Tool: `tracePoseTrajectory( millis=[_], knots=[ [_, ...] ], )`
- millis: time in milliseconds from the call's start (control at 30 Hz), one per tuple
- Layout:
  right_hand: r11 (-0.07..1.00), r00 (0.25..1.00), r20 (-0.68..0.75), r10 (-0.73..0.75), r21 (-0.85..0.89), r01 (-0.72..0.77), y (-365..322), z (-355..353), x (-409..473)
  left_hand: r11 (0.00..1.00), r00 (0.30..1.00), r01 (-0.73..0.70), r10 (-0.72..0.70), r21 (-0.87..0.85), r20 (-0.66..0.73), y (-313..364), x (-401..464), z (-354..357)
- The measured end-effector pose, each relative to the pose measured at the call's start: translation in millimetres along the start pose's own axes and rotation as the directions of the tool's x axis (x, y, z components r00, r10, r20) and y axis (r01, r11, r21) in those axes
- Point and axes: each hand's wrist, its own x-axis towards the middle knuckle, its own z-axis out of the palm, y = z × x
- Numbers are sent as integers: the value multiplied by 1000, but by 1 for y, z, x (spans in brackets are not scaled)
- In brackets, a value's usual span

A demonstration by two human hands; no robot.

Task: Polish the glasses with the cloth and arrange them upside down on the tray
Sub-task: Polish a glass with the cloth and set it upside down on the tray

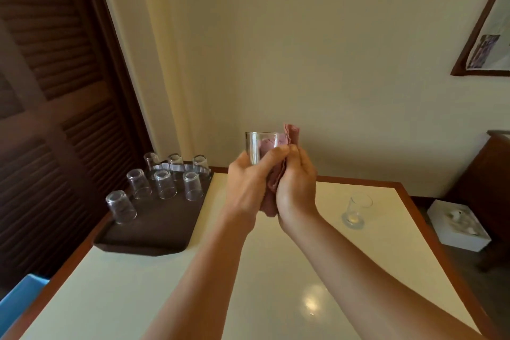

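Home dining room, louvred door (pixel 55 91), table (pixel 165 298)

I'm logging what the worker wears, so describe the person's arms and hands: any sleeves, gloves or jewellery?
Both forearms are bare up to the bottom edge of the picture, with no sleeve in sight. The left hand and the right hand wear no gloves. No watch, bracelet or ring shows on the visible sides.

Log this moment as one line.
left hand: holds clear glass tumbler | right hand: rubs with pink cloth | dark brown tray: seven inverted
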Motion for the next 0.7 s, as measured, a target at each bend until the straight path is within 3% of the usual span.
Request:
tracePoseTrajectory(
  millis=[67, 133, 233, 333, 433, 500, 567, 700],
  knots=[
    [981, 981, 68, 180, 60, -184, 13, 13, -2, 991, 979, -115, 101, -70, -179, -9, 10, -8],
    [877, 875, 146, 462, 73, -475, 24, 26, -1, 985, 937, -167, 141, -55, -319, -23, 21, -25],
    [735, 723, 156, 673, -38, -677, 48, 45, 11, 990, 910, -75, 117, 119, -398, -46, 43, -66],
    [701, 682, 162, 713, -167, -693, 69, 72, 15, 992, 887, 15, 45, 126, -460, -58, 73, -120],
    [725, 719, 132, 683, -249, -642, 94, 101, 28, 963, 888, 261, -214, 63, -408, -60, 106, -184],
    [746, 755, 116, 645, -309, -590, 112, 118, 38, 863, 886, 424, -333, 273, -324, -63, 124, -230],
    [739, 768, 76, 636, -344, -579, 133, 131, 46, 700, 880, 474, -373, 534, -293, -65, 140, -270],
    [660, 784, 22, 621, -554, -507, 172, 139, 52, 475, 940, 322, -261, 819, -219, -62, 168, -320]
  ],
)
